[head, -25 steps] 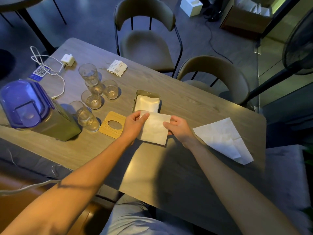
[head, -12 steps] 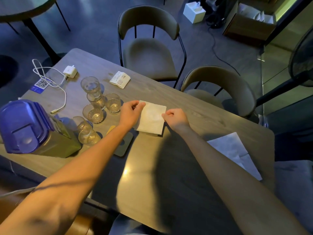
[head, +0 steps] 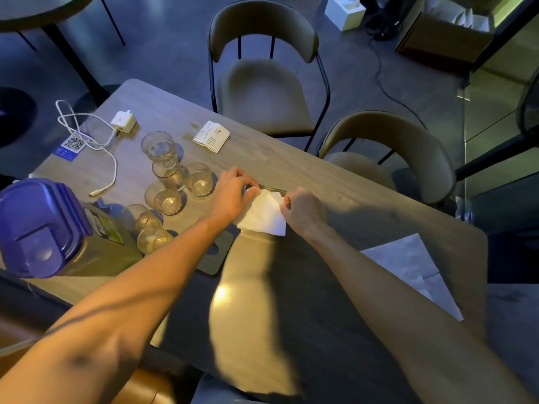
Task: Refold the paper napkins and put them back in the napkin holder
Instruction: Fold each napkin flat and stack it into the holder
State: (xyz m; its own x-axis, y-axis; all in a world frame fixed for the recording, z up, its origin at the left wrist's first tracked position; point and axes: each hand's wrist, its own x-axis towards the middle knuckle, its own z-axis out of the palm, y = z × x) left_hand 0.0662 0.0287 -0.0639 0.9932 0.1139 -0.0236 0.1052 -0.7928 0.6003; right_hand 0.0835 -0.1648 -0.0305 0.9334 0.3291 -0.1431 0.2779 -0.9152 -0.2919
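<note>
A folded white napkin (head: 262,212) is held over the napkin holder (head: 271,188), of which only a strip of the far rim shows. My left hand (head: 233,192) pinches the napkin's far left corner, and my right hand (head: 302,209) pinches its far right edge. The napkin slopes down toward me, covering the holder. The holder's wooden lid (head: 214,253) with an oval hole lies on the table under my left forearm, in shadow. An unfolded white napkin (head: 414,269) lies flat near the table's right edge.
Several drinking glasses (head: 167,182) stand left of my left hand. A purple-lidded jug (head: 38,228) stands at the near left. A white charger and cable (head: 124,121), a QR card (head: 73,143) and a small paper packet (head: 211,136) lie at the back. Two chairs (head: 262,80) stand beyond the table.
Both hands carried the folded napkin away from me and over the holder, hiding the stack inside. The lid is now under my left forearm. The camera tilted, shifting the table lower in view.
</note>
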